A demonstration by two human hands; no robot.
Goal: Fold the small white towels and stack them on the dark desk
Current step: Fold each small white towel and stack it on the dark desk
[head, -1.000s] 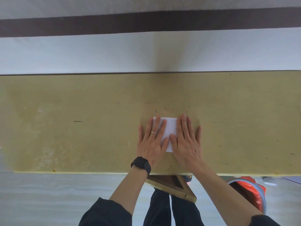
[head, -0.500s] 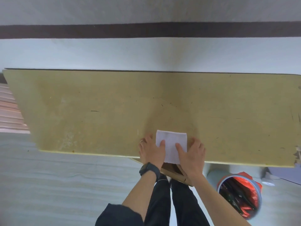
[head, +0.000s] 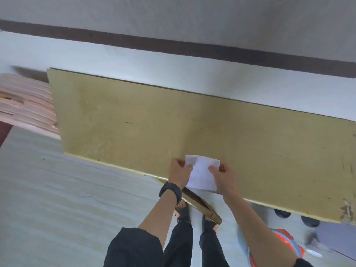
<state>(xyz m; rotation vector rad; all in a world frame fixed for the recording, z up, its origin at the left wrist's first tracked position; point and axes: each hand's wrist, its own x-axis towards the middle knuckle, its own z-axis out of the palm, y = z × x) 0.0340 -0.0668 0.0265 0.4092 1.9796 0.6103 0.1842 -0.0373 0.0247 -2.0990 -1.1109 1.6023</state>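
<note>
Head view: a small white folded cloth towel (head: 202, 173) lies at the near edge of the worn mustard-yellow tabletop (head: 134, 122). The left hand (head: 178, 173) pinches its left side and the right hand (head: 224, 178) its right, thumbs on top, hands apart. A black wristband (head: 170, 191) circles the left wrist. A stack of pale pink boards (head: 27, 105) lies left of the tabletop. A brown wooden frame (head: 202, 207) juts out below its edge. A red-lined bin (head: 287, 241) stands at lower right.

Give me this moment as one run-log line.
left hand: pinches folded white towel left side | right hand: pinches its right side | towel: at yellow tabletop near edge
</note>
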